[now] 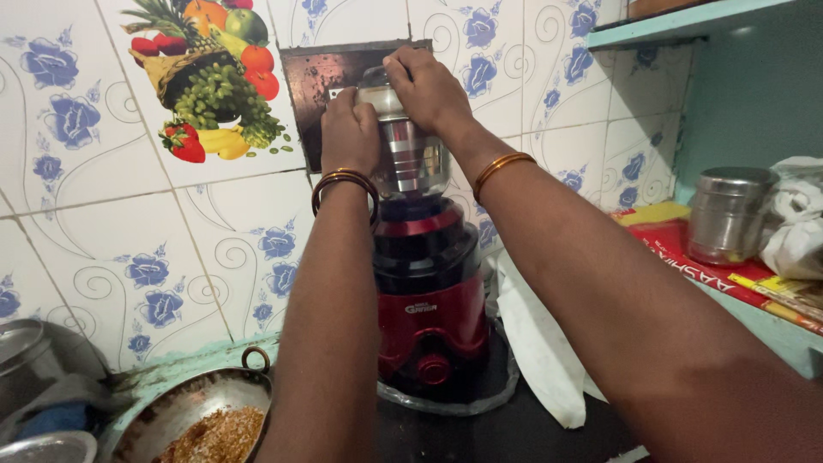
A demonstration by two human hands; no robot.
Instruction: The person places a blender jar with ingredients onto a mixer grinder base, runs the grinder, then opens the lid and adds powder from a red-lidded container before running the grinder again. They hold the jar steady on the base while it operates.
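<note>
A red and black mixer grinder base (431, 309) stands on a dark counter against a tiled wall. A steel jar (410, 159) sits on top of it. My right hand (426, 86) presses down over the jar's lid, fingers curled around it. My left hand (349, 133) grips the jar's left side. Bangles ring both wrists. The lid is mostly hidden under my right hand.
A metal pan (201, 407) with brown ground spice sits at the lower left, beside steel vessels (34, 369). A white cloth (536, 343) lies right of the mixer. A steel canister (729, 214) and a white bag (797, 223) rest on a teal shelf at right.
</note>
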